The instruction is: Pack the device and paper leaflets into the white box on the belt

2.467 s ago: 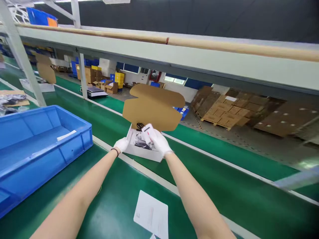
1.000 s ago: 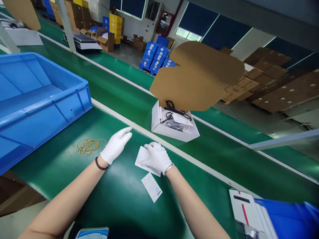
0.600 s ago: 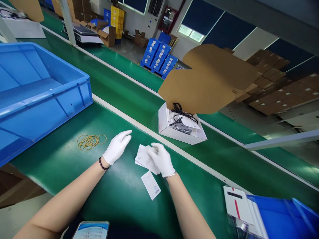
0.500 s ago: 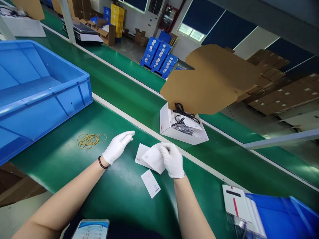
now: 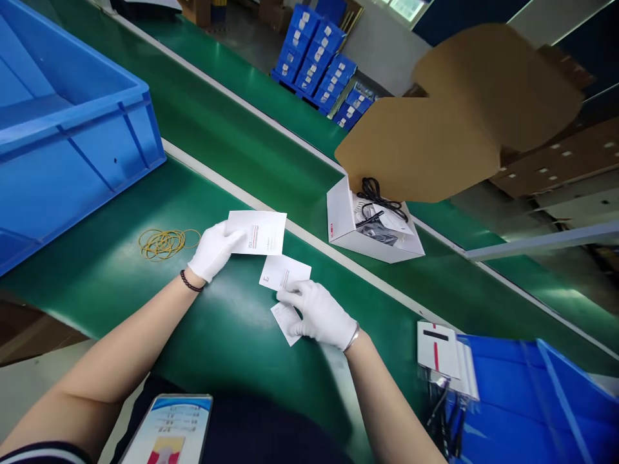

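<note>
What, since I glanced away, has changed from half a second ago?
The white leaflet the right hand was lifting is now apparently in the left hand, farther left and forward. The right hand has moved over the small slip; its grip is unclear. The open white box has shifted right along the belt. The second leaflet and rubber bands stayed put.

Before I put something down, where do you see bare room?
Bare: the green tabletop between your forearms, nearer you than the small slip; and the green strip left of the open white box.
Crowded: around the left hand, right hand and papers; also lower right, with white packs and blue bin.
</note>
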Available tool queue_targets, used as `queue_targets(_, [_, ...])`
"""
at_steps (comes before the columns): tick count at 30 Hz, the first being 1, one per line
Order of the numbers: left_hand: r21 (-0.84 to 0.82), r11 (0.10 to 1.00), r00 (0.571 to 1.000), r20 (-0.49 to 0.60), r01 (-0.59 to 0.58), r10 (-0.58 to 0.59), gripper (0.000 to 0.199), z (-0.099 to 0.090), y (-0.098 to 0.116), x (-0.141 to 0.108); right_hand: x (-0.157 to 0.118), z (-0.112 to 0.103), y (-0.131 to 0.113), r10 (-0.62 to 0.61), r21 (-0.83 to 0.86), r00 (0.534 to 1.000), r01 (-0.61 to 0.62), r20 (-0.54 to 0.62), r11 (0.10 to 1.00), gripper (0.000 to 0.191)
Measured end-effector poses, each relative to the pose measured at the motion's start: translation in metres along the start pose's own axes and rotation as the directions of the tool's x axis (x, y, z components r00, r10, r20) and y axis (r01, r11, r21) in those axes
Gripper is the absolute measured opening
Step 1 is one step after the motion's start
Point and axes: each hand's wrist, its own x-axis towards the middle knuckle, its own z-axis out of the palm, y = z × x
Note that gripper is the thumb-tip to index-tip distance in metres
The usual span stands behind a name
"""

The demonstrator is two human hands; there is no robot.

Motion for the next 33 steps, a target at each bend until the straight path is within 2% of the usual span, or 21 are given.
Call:
queue_targets(2, [0.022, 1.000, 0.999, 0.036, -0.011, 0.010, 0.046, 0.002, -0.002, -0.001, 0.002, 0.008, 0.000, 0.016, -0.035, 0.999, -0.015, 0.038, 0.999, 0.066])
queue_targets(3, [0.037, 0.999, 0.999, 0.050, -0.015, 0.013, 0.045, 0.003, -0.003, -0.002, 0.003, 0.012, 0.000, 0.029, -0.036, 0.999, -0.028, 0.041, 0.999, 0.068])
queue_targets(7, [0.046, 0.999, 0.999, 0.049, 0.015, -0.018, 0.046, 0.007, -0.004, -0.005, 0.004, 0.022, 0.002, 0.039, -0.059, 0.998, -0.036, 0.048, 0.998, 0.055])
queue_targets(9, [0.052, 0.999, 0.998, 0.062, 0.017, -0.020, 0.046, 0.009, 0.000, -0.007, 0.002, 0.023, 0.004, 0.023, -0.058, 0.999, -0.020, 0.041, 0.998, 0.057])
queue_targets(13, [0.185, 0.982, 0.980, 0.199, -0.032, -0.005, 0.039, 0.013, 0.008, -0.013, 0.000, 0.024, 0.004, 0.013, -0.014, 1.000, -0.013, 0.008, 1.000, 0.077])
queue_targets(17, [0.299, 0.948, 0.951, 0.310, -0.111, 0.014, 0.035, 0.018, 0.010, -0.020, 0.001, 0.025, 0.003, 0.057, -0.010, 0.997, -0.056, 0.045, 0.998, 0.070])
queue_targets(21, [0.266, 0.959, 0.955, 0.297, -0.095, 0.012, 0.038, 0.019, 0.006, -0.021, -0.007, 0.020, -0.005, 0.117, -0.008, 0.993, -0.117, -0.010, 0.993, 0.058])
queue_targets(23, [0.262, 0.962, 0.961, 0.278, -0.079, 0.004, 0.038, 0.018, 0.004, -0.020, -0.015, 0.020, -0.017, 0.284, 0.068, 0.957, -0.281, -0.056, 0.957, 0.047])
queue_targets(24, [0.269, 0.960, 0.961, 0.276, -0.081, 0.003, 0.037, 0.017, 0.004, -0.021, -0.019, 0.022, -0.026, 0.391, 0.115, 0.918, -0.383, -0.066, 0.917, 0.048])
queue_targets(27, [0.307, 0.946, 0.954, 0.301, -0.104, 0.008, 0.034, 0.018, 0.005, -0.022, -0.028, 0.035, -0.053, 0.629, 0.153, 0.776, -0.616, -0.049, 0.773, 0.076])
queue_targets(29, [0.313, 0.944, 0.952, 0.305, -0.104, 0.004, 0.034, 0.019, 0.006, -0.024, -0.030, 0.045, -0.066, 0.691, 0.151, 0.722, -0.681, -0.023, 0.716, 0.091])
queue_targets(33, [0.315, 0.944, 0.954, 0.298, -0.094, -0.004, 0.036, 0.021, 0.007, -0.024, -0.033, 0.057, -0.069, 0.750, 0.316, 0.656, -0.730, 0.079, 0.606, 0.083])
